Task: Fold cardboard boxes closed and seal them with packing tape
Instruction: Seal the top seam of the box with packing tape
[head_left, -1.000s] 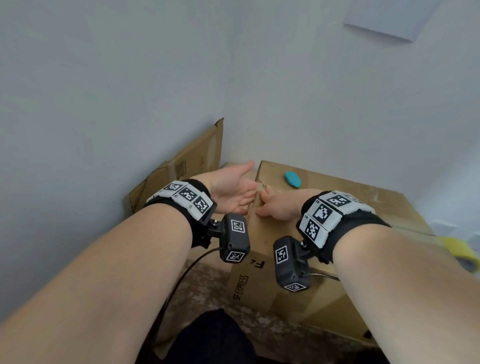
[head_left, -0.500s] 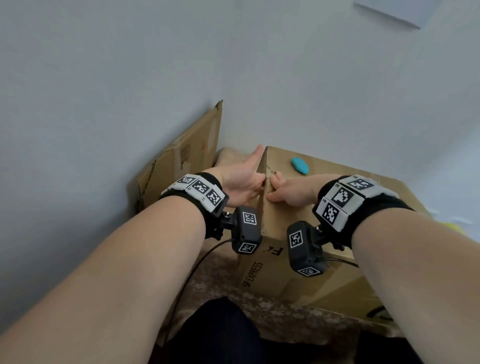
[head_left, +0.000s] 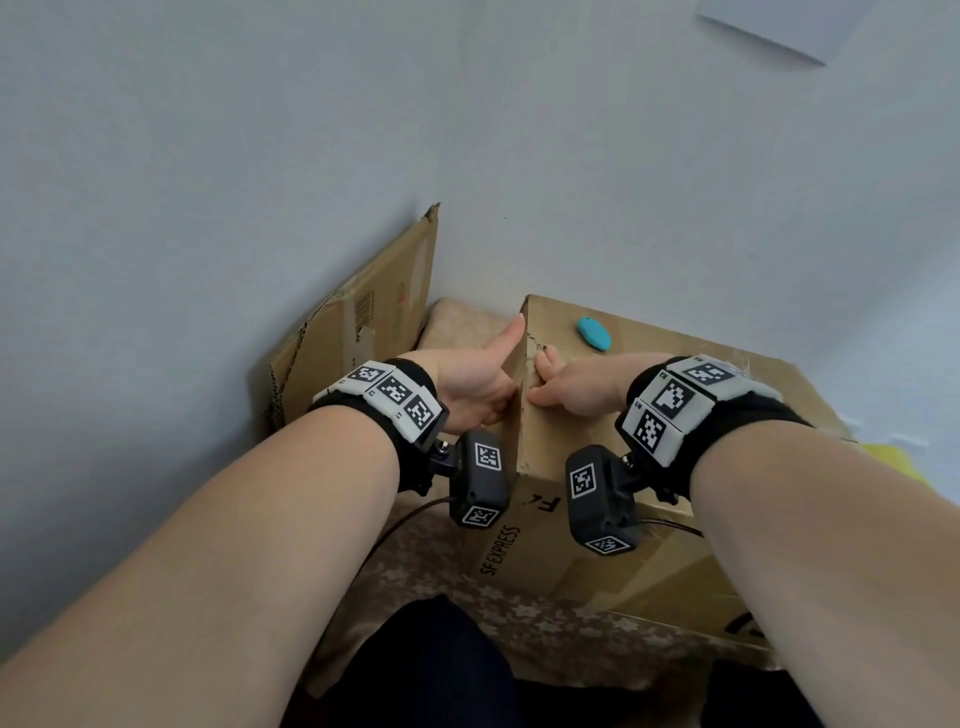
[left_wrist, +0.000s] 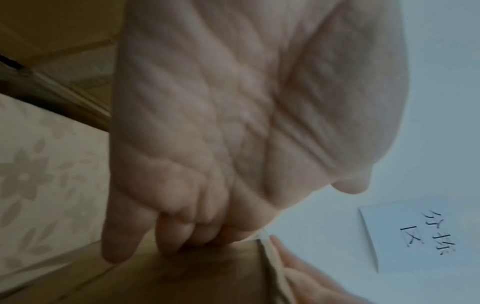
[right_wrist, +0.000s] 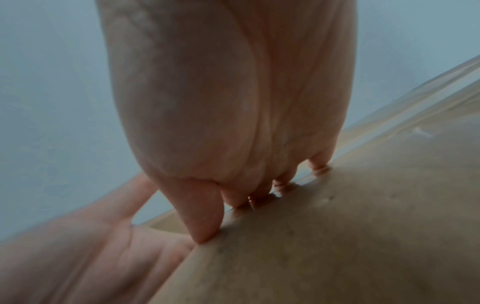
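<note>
Both hands (head_left: 524, 387) press box (head_left: 670, 374) top-left edge.

the head view looks down and forward over both forearms; each wrist view sits tight against its palm, and all three share the cardboard box (head_left: 649, 395) top's left edge.

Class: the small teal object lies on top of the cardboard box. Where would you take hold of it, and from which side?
Likely across its narrow width, coming from above. The teal object is a low oval lying flat on the cardboard box, with bare cardboard around it, so a thumb-and-finger grip across the long sides should fit. The right hand is nearer.
</note>
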